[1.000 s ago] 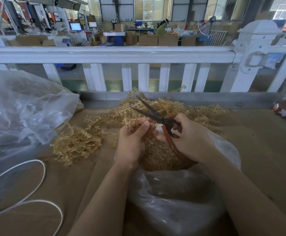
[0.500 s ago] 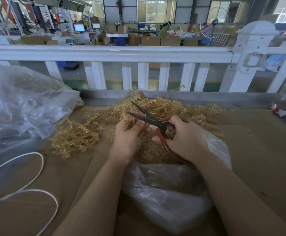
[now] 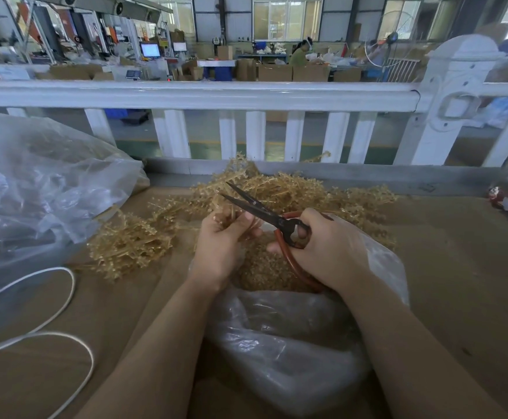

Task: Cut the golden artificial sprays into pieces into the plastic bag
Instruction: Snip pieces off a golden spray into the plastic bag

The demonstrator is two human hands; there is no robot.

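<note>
Left hand point(image 3: 221, 247) pinches golden spray stem point(image 3: 231, 211) above open plastic bag point(image 3: 292, 343). Right hand point(image 3: 326, 252) grips red-handled scissors point(image 3: 264, 213), blades parted, stem between them. Cut golden pieces point(image 3: 264, 269) lie inside bag under both hands. Uncut sprays point(image 3: 292, 189) heaped on brown table point(image 3: 458, 267) behind bag, more at left point(image 3: 131, 243). White cord point(image 3: 50, 334) loops near left edge.

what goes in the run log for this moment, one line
left hand: holds spray | right hand: grips scissors, blades open | plastic bag: below, holds cut pieces
</note>
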